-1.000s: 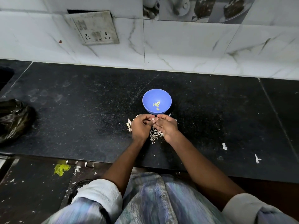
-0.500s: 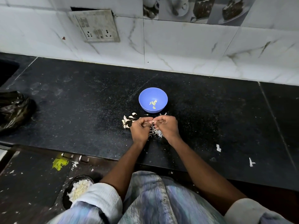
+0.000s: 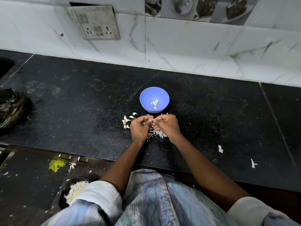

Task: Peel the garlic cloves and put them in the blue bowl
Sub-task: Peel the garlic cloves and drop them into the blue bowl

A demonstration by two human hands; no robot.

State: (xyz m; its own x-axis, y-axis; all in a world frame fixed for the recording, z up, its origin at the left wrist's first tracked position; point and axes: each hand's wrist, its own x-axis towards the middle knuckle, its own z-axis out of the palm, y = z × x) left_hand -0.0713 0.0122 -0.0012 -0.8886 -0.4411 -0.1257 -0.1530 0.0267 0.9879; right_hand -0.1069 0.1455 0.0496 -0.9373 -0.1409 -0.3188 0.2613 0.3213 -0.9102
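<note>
Pinching one garlic clove (image 3: 152,120) between curled fingertips, left hand (image 3: 139,127) and right hand (image 3: 167,126) meet.

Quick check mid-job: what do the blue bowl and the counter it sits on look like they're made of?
Blue bowl: probably plastic, with a smooth, matte, evenly coloured wall and only a soft sheen.
Counter: looks like polished black granite or similar stone, with fine pale speckling, faint smudges on a glossy face and a straight seam line on the right.

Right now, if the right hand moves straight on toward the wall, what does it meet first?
Probably the blue bowl, which stands just beyond the right hand. The hand sits slightly right of the bowl's middle, so it may only meet the near rim; depth is unclear.
</note>
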